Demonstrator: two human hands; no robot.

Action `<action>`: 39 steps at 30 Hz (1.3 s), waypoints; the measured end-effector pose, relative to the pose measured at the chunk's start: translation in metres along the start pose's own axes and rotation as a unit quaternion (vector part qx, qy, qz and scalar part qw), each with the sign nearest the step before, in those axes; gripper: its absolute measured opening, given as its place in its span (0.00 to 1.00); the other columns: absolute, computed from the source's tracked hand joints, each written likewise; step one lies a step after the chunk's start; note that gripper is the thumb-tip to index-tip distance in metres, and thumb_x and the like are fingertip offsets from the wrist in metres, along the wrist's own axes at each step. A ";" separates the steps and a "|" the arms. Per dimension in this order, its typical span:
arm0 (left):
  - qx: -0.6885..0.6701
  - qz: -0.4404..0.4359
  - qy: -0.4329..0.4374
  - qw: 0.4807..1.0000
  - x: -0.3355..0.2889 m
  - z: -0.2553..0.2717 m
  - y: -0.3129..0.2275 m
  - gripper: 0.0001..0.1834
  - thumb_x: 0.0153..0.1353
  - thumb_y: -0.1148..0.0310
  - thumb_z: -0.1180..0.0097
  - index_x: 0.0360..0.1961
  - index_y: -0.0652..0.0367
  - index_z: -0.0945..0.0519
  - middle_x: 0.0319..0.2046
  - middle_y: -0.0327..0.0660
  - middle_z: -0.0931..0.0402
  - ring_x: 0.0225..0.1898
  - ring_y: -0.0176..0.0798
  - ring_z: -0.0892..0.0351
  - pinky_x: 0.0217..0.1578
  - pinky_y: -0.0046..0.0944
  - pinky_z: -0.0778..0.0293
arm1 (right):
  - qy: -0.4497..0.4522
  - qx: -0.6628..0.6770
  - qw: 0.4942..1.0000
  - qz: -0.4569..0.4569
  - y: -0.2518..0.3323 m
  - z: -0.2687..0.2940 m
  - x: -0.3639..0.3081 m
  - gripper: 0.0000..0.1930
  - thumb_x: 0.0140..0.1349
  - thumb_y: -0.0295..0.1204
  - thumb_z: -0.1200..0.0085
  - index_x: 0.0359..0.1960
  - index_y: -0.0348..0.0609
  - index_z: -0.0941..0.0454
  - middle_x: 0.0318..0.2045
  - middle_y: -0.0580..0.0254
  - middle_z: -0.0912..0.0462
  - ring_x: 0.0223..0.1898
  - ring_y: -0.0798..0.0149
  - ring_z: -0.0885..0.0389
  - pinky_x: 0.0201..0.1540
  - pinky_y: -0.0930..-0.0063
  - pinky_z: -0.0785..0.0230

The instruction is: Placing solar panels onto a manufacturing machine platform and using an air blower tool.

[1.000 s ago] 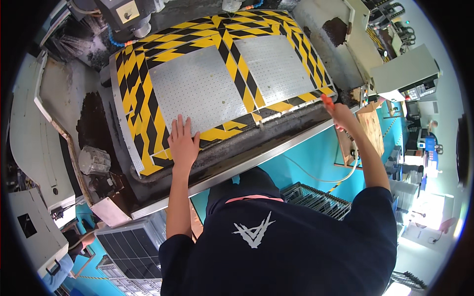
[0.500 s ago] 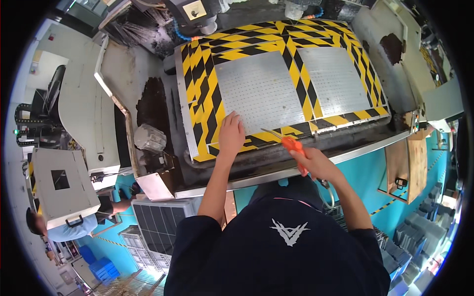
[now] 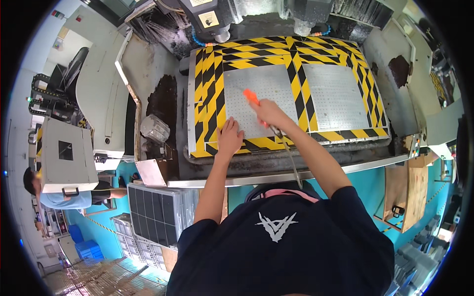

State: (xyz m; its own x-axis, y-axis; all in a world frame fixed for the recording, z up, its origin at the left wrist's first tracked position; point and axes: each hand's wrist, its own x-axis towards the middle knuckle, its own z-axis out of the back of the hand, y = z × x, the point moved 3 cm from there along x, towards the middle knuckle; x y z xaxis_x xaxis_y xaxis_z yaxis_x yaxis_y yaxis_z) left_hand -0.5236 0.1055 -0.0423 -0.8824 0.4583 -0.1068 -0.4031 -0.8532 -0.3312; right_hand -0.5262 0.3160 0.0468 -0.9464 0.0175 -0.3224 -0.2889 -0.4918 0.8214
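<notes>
We see two matt grey metal plates, finely perforated, framed by glossy yellow-and-black striped tape. The orange nozzle of the air gun looks like smooth plastic, and its hose thin and shiny. The machine bed edge is brushed metal, smeared dark. Our shirt is soft matt navy cloth. The cabinet beside us looks like bare wood.
</notes>
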 end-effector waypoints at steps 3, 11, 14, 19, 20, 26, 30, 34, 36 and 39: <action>0.013 0.012 0.001 1.000 0.003 0.001 -0.006 0.32 0.70 0.56 0.46 0.69 0.63 0.30 0.77 0.49 0.41 0.78 0.50 0.45 0.73 0.72 0.50 | -0.086 -0.062 0.994 -0.017 -0.013 0.019 0.011 0.36 0.75 0.57 0.56 0.29 0.29 0.18 0.20 0.42 0.16 0.23 0.45 0.13 0.34 0.53 0.19; 0.043 0.032 -0.003 0.999 0.005 -0.006 -0.013 0.34 0.69 0.54 0.46 0.68 0.67 0.30 0.76 0.52 0.41 0.77 0.54 0.45 0.72 0.72 0.49 | -0.200 -0.222 0.954 -0.034 -0.088 0.108 -0.009 0.33 0.74 0.55 0.54 0.33 0.31 0.17 0.32 0.34 0.14 0.37 0.33 0.13 0.41 0.43 0.20; 0.064 0.040 0.012 0.997 0.009 -0.005 -0.018 0.36 0.68 0.52 0.45 0.68 0.70 0.29 0.75 0.55 0.40 0.77 0.55 0.44 0.72 0.71 0.48 | -0.190 -0.229 0.954 -0.029 -0.095 0.122 -0.035 0.32 0.74 0.55 0.53 0.33 0.31 0.18 0.31 0.34 0.14 0.36 0.33 0.14 0.40 0.42 0.21; 0.107 0.079 0.059 0.989 0.019 -0.001 -0.030 0.37 0.68 0.49 0.45 0.69 0.68 0.30 0.76 0.55 0.41 0.76 0.58 0.43 0.71 0.71 0.47 | -0.182 -0.259 0.948 0.000 -0.094 0.136 -0.102 0.30 0.73 0.54 0.50 0.34 0.32 0.21 0.29 0.36 0.15 0.33 0.35 0.14 0.36 0.45 0.21; 0.115 0.072 0.033 0.990 0.022 -0.002 -0.037 0.37 0.68 0.49 0.45 0.69 0.65 0.31 0.76 0.55 0.42 0.76 0.59 0.43 0.71 0.72 0.47 | -0.180 -0.292 0.939 0.007 -0.096 0.139 -0.117 0.28 0.73 0.53 0.49 0.34 0.33 0.22 0.28 0.39 0.15 0.31 0.37 0.14 0.34 0.47 0.20; 0.011 -0.040 -0.079 0.996 0.057 -0.042 -0.102 0.38 0.70 0.44 0.47 0.74 0.56 0.35 0.78 0.52 0.47 0.77 0.66 0.49 0.72 0.74 0.53 | -0.113 -0.358 0.927 0.018 -0.125 0.146 -0.210 0.23 0.71 0.48 0.45 0.39 0.34 0.26 0.32 0.45 0.15 0.32 0.44 0.13 0.35 0.52 0.19; 0.079 -0.030 -0.123 0.989 0.075 -0.069 -0.139 0.37 0.72 0.46 0.51 0.76 0.55 0.37 0.79 0.51 0.48 0.78 0.65 0.54 0.73 0.74 0.63 | -0.080 -0.369 0.925 -0.035 -0.148 0.159 -0.235 0.23 0.70 0.46 0.44 0.42 0.33 0.27 0.34 0.45 0.15 0.34 0.44 0.12 0.35 0.53 0.18; 0.066 -0.027 -0.155 0.985 0.074 -0.068 -0.146 0.37 0.73 0.47 0.54 0.76 0.55 0.36 0.79 0.51 0.48 0.79 0.65 0.56 0.73 0.76 0.67 | -0.109 -0.352 0.927 -0.075 -0.162 0.185 -0.228 0.22 0.70 0.46 0.43 0.40 0.34 0.26 0.34 0.44 0.15 0.34 0.44 0.12 0.35 0.52 0.18; 0.054 -0.025 -0.155 0.986 0.072 -0.066 -0.145 0.36 0.73 0.47 0.54 0.76 0.54 0.35 0.79 0.49 0.48 0.79 0.65 0.56 0.74 0.74 0.67 | -0.170 -0.335 0.921 -0.102 -0.165 0.191 -0.220 0.22 0.70 0.46 0.43 0.38 0.35 0.25 0.33 0.44 0.15 0.33 0.44 0.12 0.35 0.52 0.18; 0.056 -0.027 -0.156 0.986 0.071 -0.065 -0.146 0.35 0.73 0.47 0.54 0.76 0.53 0.35 0.79 0.49 0.48 0.79 0.64 0.56 0.74 0.74 0.67 | -0.177 -0.306 0.934 -0.045 -0.158 0.180 -0.201 0.22 0.69 0.47 0.43 0.37 0.35 0.24 0.30 0.44 0.15 0.32 0.42 0.13 0.34 0.52 0.19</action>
State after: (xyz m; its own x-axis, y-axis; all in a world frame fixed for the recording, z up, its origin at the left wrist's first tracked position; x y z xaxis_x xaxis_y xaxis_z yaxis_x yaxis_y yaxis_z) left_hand -0.5117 0.2787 -0.0625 -0.8834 0.4203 0.2071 -0.4607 -0.8597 -0.2205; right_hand -0.3164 0.5473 0.0663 -0.9423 0.3154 -0.1120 -0.3346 -0.8788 0.3401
